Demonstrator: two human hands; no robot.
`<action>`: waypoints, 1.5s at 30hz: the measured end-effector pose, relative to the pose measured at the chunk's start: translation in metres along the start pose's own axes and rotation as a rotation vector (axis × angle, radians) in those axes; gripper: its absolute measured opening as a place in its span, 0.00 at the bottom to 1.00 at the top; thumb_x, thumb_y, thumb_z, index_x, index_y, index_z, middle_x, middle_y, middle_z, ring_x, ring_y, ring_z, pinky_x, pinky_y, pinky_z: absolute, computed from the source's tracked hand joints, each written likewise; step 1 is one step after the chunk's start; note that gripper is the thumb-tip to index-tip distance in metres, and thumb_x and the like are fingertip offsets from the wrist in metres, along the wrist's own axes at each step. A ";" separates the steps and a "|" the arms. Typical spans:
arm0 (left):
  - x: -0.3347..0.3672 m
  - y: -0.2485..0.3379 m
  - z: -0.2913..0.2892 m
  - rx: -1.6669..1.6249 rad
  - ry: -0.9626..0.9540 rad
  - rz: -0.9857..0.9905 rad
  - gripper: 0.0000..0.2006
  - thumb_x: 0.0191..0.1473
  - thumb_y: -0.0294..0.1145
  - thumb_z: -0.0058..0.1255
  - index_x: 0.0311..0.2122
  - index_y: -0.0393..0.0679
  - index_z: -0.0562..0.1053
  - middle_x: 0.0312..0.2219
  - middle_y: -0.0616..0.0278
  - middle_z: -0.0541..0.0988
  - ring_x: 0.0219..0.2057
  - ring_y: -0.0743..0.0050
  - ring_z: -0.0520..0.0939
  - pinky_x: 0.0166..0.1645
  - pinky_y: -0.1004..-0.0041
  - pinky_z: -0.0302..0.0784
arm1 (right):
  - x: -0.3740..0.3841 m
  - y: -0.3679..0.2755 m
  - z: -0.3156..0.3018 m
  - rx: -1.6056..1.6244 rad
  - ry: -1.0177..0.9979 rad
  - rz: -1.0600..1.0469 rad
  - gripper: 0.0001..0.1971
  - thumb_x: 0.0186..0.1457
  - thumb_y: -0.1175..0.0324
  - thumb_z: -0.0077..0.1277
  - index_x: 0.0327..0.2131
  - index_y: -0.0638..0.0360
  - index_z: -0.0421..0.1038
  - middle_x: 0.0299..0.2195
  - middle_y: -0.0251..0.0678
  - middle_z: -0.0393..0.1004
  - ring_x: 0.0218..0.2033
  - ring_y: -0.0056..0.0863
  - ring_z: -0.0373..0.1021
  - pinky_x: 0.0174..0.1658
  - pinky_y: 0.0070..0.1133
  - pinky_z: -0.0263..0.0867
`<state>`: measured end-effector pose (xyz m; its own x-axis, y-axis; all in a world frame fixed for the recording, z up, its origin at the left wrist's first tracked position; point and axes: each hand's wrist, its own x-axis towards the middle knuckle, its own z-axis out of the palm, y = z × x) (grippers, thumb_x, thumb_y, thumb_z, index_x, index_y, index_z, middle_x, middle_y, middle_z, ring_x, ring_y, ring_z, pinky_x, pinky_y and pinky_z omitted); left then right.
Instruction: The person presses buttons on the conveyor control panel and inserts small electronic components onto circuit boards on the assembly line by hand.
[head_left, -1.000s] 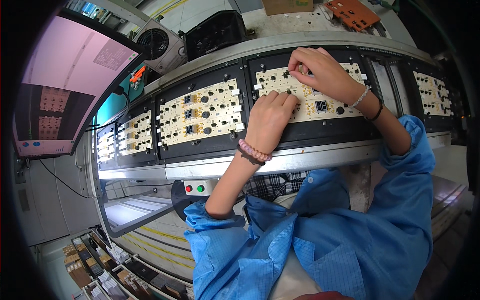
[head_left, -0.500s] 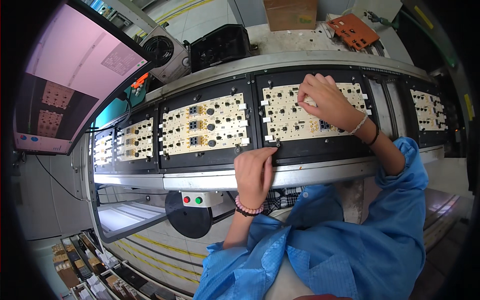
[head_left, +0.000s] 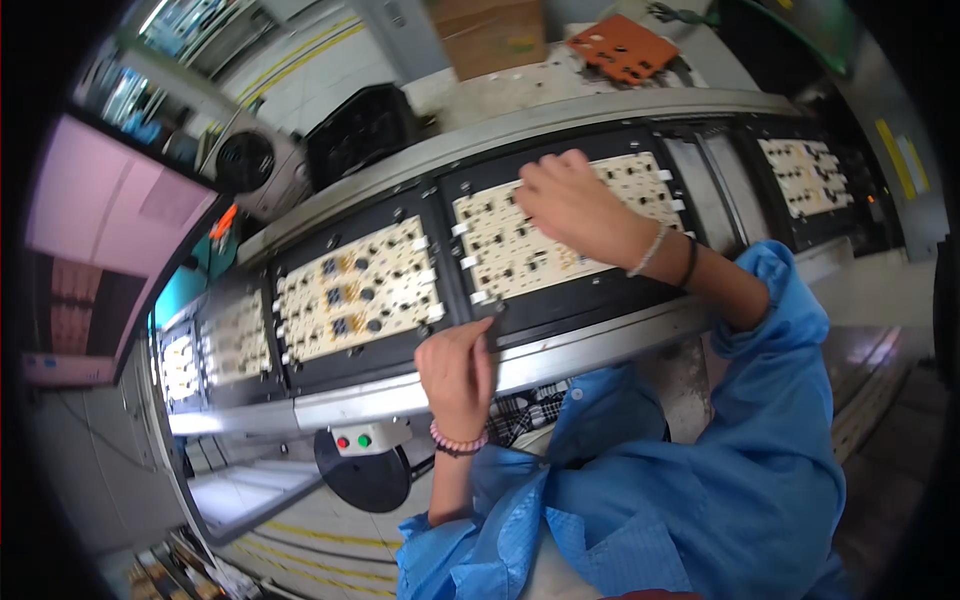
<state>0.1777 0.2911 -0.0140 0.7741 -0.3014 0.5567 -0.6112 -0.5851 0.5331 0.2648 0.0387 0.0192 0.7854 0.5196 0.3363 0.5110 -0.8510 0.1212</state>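
My right hand (head_left: 575,208) is over the cream circuit board panel (head_left: 487,222) in front of me, covering part of it. Its fingers are bent and drawn together, and what the tips hold, if anything, is hidden. The panel carries small black parts and has white clips along its sides. It sits in a black frame (head_left: 560,300). My left hand (head_left: 455,378) rests at the frame's near left corner, index finger stretched out and thumb apart from it. Nothing shows in that hand. To the left, another circuit board panel (head_left: 390,275) bears dark display blocks and round black parts.
A metal rail (head_left: 380,400) runs along the near side of the line. Beyond stand a black bin (head_left: 360,130), a cardboard box (head_left: 490,35) and an orange plate (head_left: 622,48). A monitor (head_left: 110,240) is at left; a box with red and green buttons (head_left: 355,440) hangs below the rail.
The whole view has shifted and tilted, so the boards sit further left. My right hand remains over the same panel, now covering its display block; my left hand stays at the frame's corner.
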 end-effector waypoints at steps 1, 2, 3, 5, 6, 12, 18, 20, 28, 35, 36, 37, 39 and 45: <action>0.000 0.000 -0.001 0.008 -0.012 -0.011 0.11 0.51 0.20 0.53 0.41 0.42 0.77 0.34 0.60 0.80 0.36 0.61 0.78 0.47 0.65 0.67 | 0.001 -0.001 0.002 -0.034 -0.030 0.013 0.10 0.46 0.68 0.58 0.34 0.53 0.70 0.35 0.31 0.66 0.40 0.30 0.63 0.45 0.29 0.55; 0.000 0.000 -0.001 0.016 -0.026 -0.019 0.10 0.52 0.20 0.52 0.40 0.42 0.77 0.33 0.59 0.80 0.36 0.61 0.78 0.47 0.65 0.67 | 0.000 0.002 0.005 0.001 -0.015 0.008 0.10 0.47 0.66 0.58 0.35 0.52 0.71 0.35 0.30 0.67 0.40 0.30 0.64 0.46 0.28 0.55; -0.001 0.000 -0.003 0.007 -0.047 -0.032 0.09 0.54 0.21 0.51 0.40 0.42 0.77 0.34 0.59 0.80 0.37 0.60 0.78 0.47 0.65 0.66 | -0.001 0.003 0.000 0.068 -0.006 0.004 0.10 0.48 0.66 0.58 0.35 0.52 0.71 0.34 0.30 0.67 0.41 0.30 0.64 0.46 0.28 0.56; 0.001 -0.002 -0.004 0.002 -0.093 -0.024 0.09 0.54 0.22 0.50 0.40 0.42 0.77 0.34 0.59 0.80 0.37 0.60 0.78 0.47 0.65 0.66 | -0.005 0.008 -0.009 0.181 -0.023 0.042 0.09 0.50 0.64 0.58 0.35 0.51 0.73 0.36 0.30 0.68 0.43 0.29 0.65 0.47 0.28 0.56; 0.003 -0.002 -0.007 -0.021 -0.142 -0.033 0.10 0.55 0.22 0.50 0.42 0.41 0.77 0.37 0.58 0.80 0.39 0.60 0.78 0.48 0.65 0.67 | -0.011 0.015 -0.015 0.171 -0.015 0.056 0.09 0.50 0.64 0.58 0.35 0.51 0.73 0.36 0.30 0.68 0.43 0.29 0.65 0.47 0.28 0.56; 0.039 -0.015 -0.026 0.034 -0.295 0.060 0.18 0.55 0.26 0.52 0.52 0.40 0.71 0.47 0.54 0.76 0.46 0.54 0.76 0.52 0.63 0.68 | -0.073 0.088 -0.052 0.314 0.103 0.280 0.12 0.57 0.71 0.48 0.44 0.58 0.72 0.41 0.41 0.73 0.45 0.42 0.67 0.49 0.34 0.61; 0.076 -0.038 0.003 0.222 -0.333 0.199 0.29 0.58 0.44 0.52 0.59 0.36 0.64 0.56 0.54 0.70 0.55 0.56 0.71 0.58 0.60 0.63 | -0.125 0.094 -0.061 0.285 -0.141 0.368 0.17 0.59 0.75 0.45 0.52 0.58 0.69 0.50 0.43 0.72 0.53 0.43 0.66 0.57 0.33 0.60; 0.075 -0.043 0.009 0.311 -0.335 0.210 0.30 0.58 0.46 0.52 0.59 0.36 0.64 0.56 0.54 0.70 0.56 0.57 0.70 0.59 0.59 0.62 | -0.124 0.093 -0.060 0.337 -0.176 0.366 0.18 0.58 0.75 0.45 0.53 0.58 0.68 0.52 0.43 0.71 0.54 0.43 0.65 0.59 0.32 0.59; 0.078 -0.039 0.016 0.458 -0.341 0.261 0.29 0.59 0.47 0.48 0.58 0.32 0.67 0.56 0.50 0.72 0.57 0.54 0.70 0.61 0.55 0.59 | -0.122 0.074 -0.053 0.046 -0.140 0.310 0.25 0.50 0.83 0.44 0.54 0.60 0.68 0.52 0.40 0.71 0.52 0.41 0.67 0.56 0.30 0.63; 0.067 -0.030 0.016 0.450 -0.405 0.198 0.36 0.59 0.54 0.46 0.62 0.33 0.61 0.63 0.49 0.62 0.63 0.52 0.63 0.64 0.52 0.55 | -0.133 0.086 -0.062 0.074 -0.242 0.284 0.28 0.51 0.85 0.43 0.57 0.59 0.65 0.58 0.41 0.66 0.54 0.42 0.67 0.57 0.29 0.63; 0.063 -0.027 0.011 0.477 -0.432 0.192 0.35 0.60 0.53 0.46 0.63 0.35 0.59 0.63 0.51 0.62 0.64 0.52 0.62 0.64 0.54 0.55 | -0.136 0.081 -0.064 0.132 -0.195 0.322 0.27 0.52 0.84 0.43 0.57 0.59 0.64 0.58 0.42 0.65 0.55 0.42 0.66 0.58 0.30 0.63; 0.058 -0.022 0.005 0.503 -0.464 0.183 0.35 0.60 0.51 0.46 0.64 0.36 0.58 0.64 0.52 0.61 0.64 0.52 0.61 0.65 0.55 0.54 | -0.140 0.074 -0.066 0.193 -0.151 0.359 0.27 0.52 0.84 0.43 0.58 0.59 0.64 0.59 0.43 0.64 0.56 0.43 0.65 0.59 0.30 0.62; 0.054 -0.019 -0.003 0.477 -0.461 0.208 0.35 0.59 0.53 0.48 0.62 0.35 0.62 0.63 0.53 0.62 0.64 0.51 0.62 0.64 0.52 0.55 | -0.142 0.066 -0.082 0.156 -0.175 0.381 0.26 0.53 0.83 0.44 0.57 0.60 0.63 0.60 0.45 0.63 0.58 0.44 0.64 0.60 0.31 0.61; 0.052 -0.014 -0.003 0.463 -0.454 0.182 0.33 0.59 0.50 0.48 0.64 0.39 0.61 0.64 0.56 0.63 0.66 0.51 0.59 0.65 0.55 0.54 | -0.143 0.052 -0.078 0.034 -0.274 0.303 0.24 0.51 0.83 0.46 0.54 0.59 0.67 0.60 0.43 0.63 0.56 0.42 0.65 0.57 0.30 0.63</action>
<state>0.2254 0.2857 0.0093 0.7202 -0.6530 0.2343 -0.6826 -0.7273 0.0714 0.1520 -0.0857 0.0506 0.9637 0.2512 0.0904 0.2502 -0.9679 0.0221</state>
